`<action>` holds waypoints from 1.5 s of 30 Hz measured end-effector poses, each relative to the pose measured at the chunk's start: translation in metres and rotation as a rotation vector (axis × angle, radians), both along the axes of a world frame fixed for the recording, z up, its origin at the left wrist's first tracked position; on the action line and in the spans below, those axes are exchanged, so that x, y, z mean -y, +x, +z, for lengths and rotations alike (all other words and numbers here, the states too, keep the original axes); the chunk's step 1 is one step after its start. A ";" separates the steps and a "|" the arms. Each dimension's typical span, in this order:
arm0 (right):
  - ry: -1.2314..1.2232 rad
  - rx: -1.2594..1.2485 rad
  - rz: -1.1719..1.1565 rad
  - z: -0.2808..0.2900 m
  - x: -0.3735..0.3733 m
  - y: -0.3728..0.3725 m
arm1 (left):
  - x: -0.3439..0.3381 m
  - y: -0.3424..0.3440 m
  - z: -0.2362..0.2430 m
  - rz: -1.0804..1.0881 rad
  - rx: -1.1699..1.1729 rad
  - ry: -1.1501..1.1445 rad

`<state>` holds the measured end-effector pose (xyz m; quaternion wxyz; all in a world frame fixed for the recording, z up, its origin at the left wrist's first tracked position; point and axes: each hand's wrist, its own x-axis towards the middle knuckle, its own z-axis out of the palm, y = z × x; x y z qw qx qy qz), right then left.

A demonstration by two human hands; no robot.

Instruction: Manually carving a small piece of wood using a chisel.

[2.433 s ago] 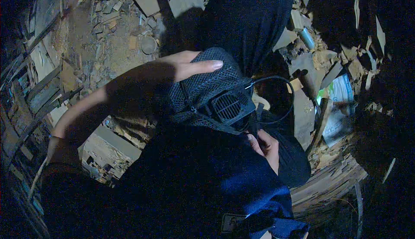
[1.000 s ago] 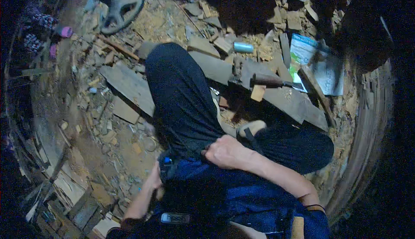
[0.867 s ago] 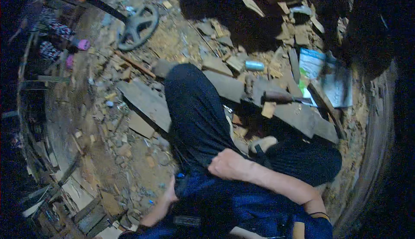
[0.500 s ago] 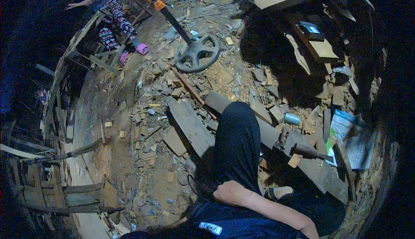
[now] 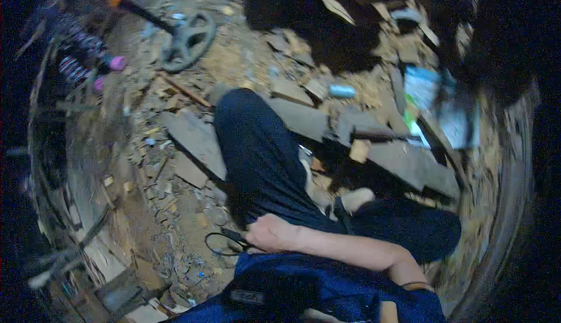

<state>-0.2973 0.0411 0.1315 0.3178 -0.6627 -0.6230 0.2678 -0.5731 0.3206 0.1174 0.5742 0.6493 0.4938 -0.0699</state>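
Observation:
My right hand [image 5: 270, 233] is closed in a fist in front of my dark blue shirt, its forearm coming in from the lower right. A thin dark loop [image 5: 222, 243] shows at the left of the fist; whether the fingers hold it cannot be made out. My left hand is out of sight. Past the fist rises my bent knee [image 5: 248, 130] in black trousers. My other leg lies folded to the right, near a bare foot [image 5: 356, 199]. On a grey plank [image 5: 406, 162] in front of me rests a dark, long tapered tool [image 5: 377, 136].
Wood chips and offcuts [image 5: 166, 188] litter the dirt floor. A blue can [image 5: 342, 91] and a white-blue-green bag [image 5: 422, 89] lie far right. A dark spoked wheel-shaped base with a pole [image 5: 190, 42] stands far left, near another person in pink shoes [image 5: 118, 63].
The view has swung, so the scene shifts left and upward and blurs. My right fist has shifted left in the picture, staying closed. The dark loop beside it shows more clearly.

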 end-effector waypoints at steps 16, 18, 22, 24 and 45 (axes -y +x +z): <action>-0.124 0.225 -1.172 -0.039 0.193 0.150 | -0.083 0.033 -0.036 -0.383 -0.173 0.133; -0.151 0.353 -1.183 -0.063 0.211 0.170 | -0.097 0.042 -0.039 -0.387 -0.158 0.197; -0.321 0.377 -1.151 -0.082 0.214 0.173 | -0.091 0.194 0.021 -0.080 -0.010 0.309; -0.360 0.387 -1.134 -0.081 0.209 0.174 | -0.093 0.298 0.073 -0.446 0.179 0.821; 0.776 0.125 -1.673 0.033 0.268 0.146 | 0.320 0.439 -0.090 -0.999 0.480 -0.214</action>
